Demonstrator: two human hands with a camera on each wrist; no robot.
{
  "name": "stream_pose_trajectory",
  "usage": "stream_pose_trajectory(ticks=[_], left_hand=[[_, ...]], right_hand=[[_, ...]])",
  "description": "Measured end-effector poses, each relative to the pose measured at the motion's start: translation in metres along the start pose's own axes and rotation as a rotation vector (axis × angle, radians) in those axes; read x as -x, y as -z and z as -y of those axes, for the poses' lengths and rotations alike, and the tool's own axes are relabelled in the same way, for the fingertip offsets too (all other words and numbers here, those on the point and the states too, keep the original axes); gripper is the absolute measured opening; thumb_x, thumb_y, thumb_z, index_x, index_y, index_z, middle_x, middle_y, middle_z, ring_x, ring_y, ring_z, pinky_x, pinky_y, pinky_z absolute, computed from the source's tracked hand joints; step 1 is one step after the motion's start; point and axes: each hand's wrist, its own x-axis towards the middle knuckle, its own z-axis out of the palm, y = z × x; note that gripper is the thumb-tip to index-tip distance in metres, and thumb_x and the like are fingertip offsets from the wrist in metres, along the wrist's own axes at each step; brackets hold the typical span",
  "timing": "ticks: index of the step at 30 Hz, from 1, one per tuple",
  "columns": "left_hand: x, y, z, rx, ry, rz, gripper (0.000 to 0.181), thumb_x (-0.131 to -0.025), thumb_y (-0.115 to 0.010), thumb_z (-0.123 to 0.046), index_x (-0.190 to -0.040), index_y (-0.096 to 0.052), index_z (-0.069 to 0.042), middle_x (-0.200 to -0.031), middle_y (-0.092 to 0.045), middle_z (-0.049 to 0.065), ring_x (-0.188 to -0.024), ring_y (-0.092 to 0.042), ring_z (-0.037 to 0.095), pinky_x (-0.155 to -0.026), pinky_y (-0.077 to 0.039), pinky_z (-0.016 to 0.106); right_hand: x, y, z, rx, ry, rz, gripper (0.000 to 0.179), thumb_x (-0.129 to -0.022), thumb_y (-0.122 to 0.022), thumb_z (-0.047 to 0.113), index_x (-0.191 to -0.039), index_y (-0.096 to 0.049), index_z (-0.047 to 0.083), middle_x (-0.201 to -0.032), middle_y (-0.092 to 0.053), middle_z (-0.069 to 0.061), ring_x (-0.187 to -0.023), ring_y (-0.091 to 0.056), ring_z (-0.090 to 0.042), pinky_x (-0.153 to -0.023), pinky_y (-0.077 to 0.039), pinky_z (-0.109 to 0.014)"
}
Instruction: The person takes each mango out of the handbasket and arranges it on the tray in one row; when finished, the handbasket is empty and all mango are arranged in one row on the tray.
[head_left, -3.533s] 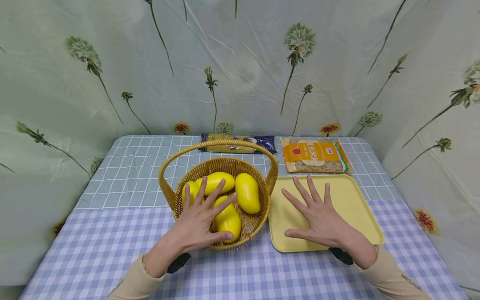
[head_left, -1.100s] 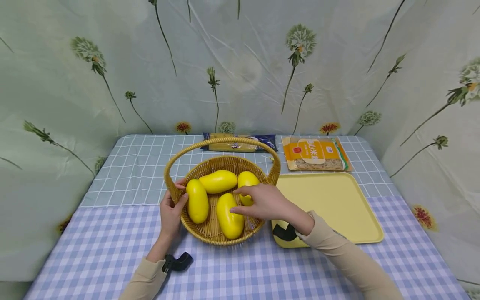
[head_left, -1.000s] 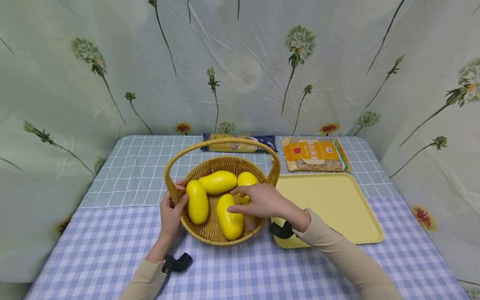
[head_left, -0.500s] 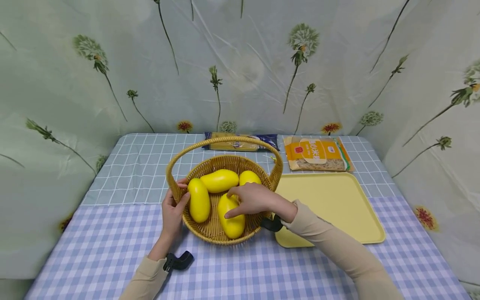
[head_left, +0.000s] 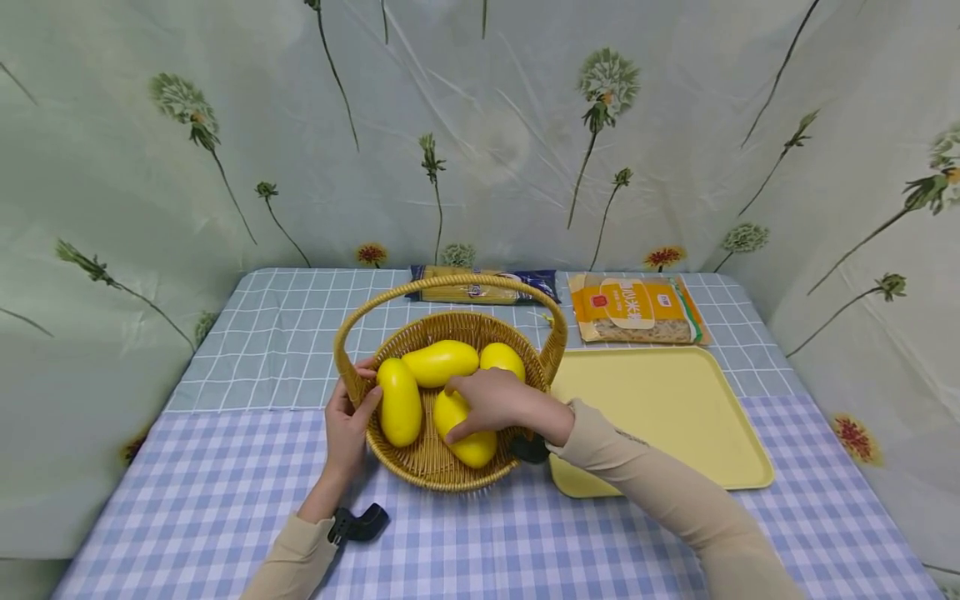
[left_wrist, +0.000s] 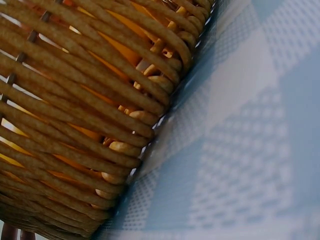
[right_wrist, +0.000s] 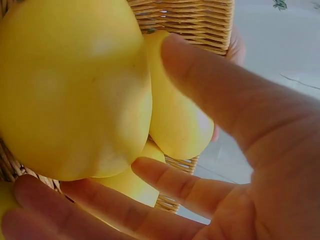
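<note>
A wicker basket [head_left: 448, 484] with a tall handle holds several yellow mangoes. My left hand [head_left: 347, 427] grips its left side by the handle's base, with the thumb on the rim; the left wrist view shows the woven wall [left_wrist: 75, 110] close up. Inside the basket, my right hand [head_left: 497, 403] is curled over the front mango [head_left: 477, 450], thumb on the near side. In the right wrist view this mango [right_wrist: 75, 90] lies between thumb and fingers; contact at the thumb is hard to tell. Other mangoes lie at the left [head_left: 400, 403], back [head_left: 441, 363] and right [head_left: 502, 358], the last partly hidden.
A pale yellow tray [head_left: 660, 417] stands right of the basket. Behind it lies an orange-and-clear food packet [head_left: 637, 310], with a blue-and-yellow pasta packet [head_left: 483, 287] behind the basket. Checked cloth [head_left: 450, 550] covers the table, and a patterned curtain [head_left: 495, 150] hangs behind.
Both hands went from spread above the table to the basket. My right hand has moved left and closed in on the front mango, which has turned slightly. The left hand keeps its hold.
</note>
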Motion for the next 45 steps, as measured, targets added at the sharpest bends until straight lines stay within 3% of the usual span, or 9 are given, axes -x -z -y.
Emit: stream_pose_trajectory(ticks=[4,8,14,21,28,35,45], left_hand=[[0.000,0.001,0.001,-0.006,0.011,-0.007,0.021,-0.091,-0.053,0.008,-0.107,-0.046,0.019,-0.126,-0.053,0.016,-0.118,-0.048,0.021,-0.099,-0.036,0.024],[0.001,0.001,0.001,-0.010,0.012,-0.006,0.021,-0.091,-0.053,0.008,-0.107,-0.046,0.019,-0.126,-0.052,0.020,-0.118,-0.049,0.021,-0.098,-0.037,0.024],[0.001,0.000,0.001,-0.008,0.004,-0.005,0.020,-0.091,-0.053,0.009,-0.107,-0.046,0.019,-0.127,-0.049,0.025,-0.119,-0.048,0.023,-0.099,-0.036,0.025],[0.000,0.001,0.002,-0.012,0.014,-0.006,0.020,-0.091,-0.053,0.008,-0.107,-0.046,0.019,-0.128,-0.050,0.023,-0.119,-0.047,0.022,-0.100,-0.034,0.025],[0.000,0.000,0.002,-0.011,0.011,-0.002,0.020,-0.091,-0.053,0.009,-0.107,-0.046,0.019,-0.127,-0.050,0.024,-0.119,-0.047,0.022,-0.100,-0.035,0.025],[0.000,0.001,0.001,-0.033,0.022,-0.012,0.021,-0.091,-0.053,0.008,-0.108,-0.046,0.018,-0.126,-0.051,0.021,-0.117,-0.049,0.020,-0.099,-0.036,0.024],[0.000,0.000,0.002,-0.012,0.009,-0.009,0.022,-0.091,-0.055,0.007,-0.108,-0.047,0.018,-0.126,-0.053,0.019,-0.117,-0.049,0.022,-0.098,-0.037,0.025]], right_hand=[[-0.005,0.001,0.002,0.028,-0.019,0.019,0.065,-0.075,-0.075,0.050,-0.126,-0.054,0.016,-0.095,-0.063,-0.002,-0.079,-0.056,-0.018,-0.066,-0.043,-0.033],[-0.009,0.002,0.004,0.030,-0.042,0.037,0.063,-0.075,-0.076,0.049,-0.124,-0.054,0.017,-0.089,-0.061,0.000,-0.077,-0.054,-0.018,-0.065,-0.043,-0.033],[-0.011,0.003,0.004,0.055,-0.055,0.051,0.066,-0.073,-0.077,0.051,-0.124,-0.053,0.018,-0.095,-0.063,0.000,-0.079,-0.055,-0.018,-0.071,-0.041,-0.036],[-0.015,0.001,0.005,0.069,-0.048,0.082,0.075,-0.071,-0.077,0.054,-0.131,-0.048,0.020,-0.103,-0.064,0.002,-0.089,-0.058,-0.020,-0.081,-0.038,-0.040],[-0.020,-0.001,0.003,0.042,-0.015,0.097,0.077,-0.071,-0.077,0.053,-0.133,-0.045,0.021,-0.100,-0.064,0.001,-0.087,-0.057,-0.018,-0.077,-0.040,-0.037],[-0.021,-0.002,-0.002,-0.019,0.016,0.105,0.065,-0.071,-0.079,0.049,-0.122,-0.047,0.026,-0.093,-0.061,0.003,-0.079,-0.055,-0.014,-0.071,-0.042,-0.032],[-0.015,0.000,-0.009,-0.081,0.048,0.066,0.068,-0.070,-0.081,0.046,-0.127,-0.048,0.028,-0.110,-0.062,0.000,-0.083,-0.053,-0.016,-0.072,-0.042,-0.032]])
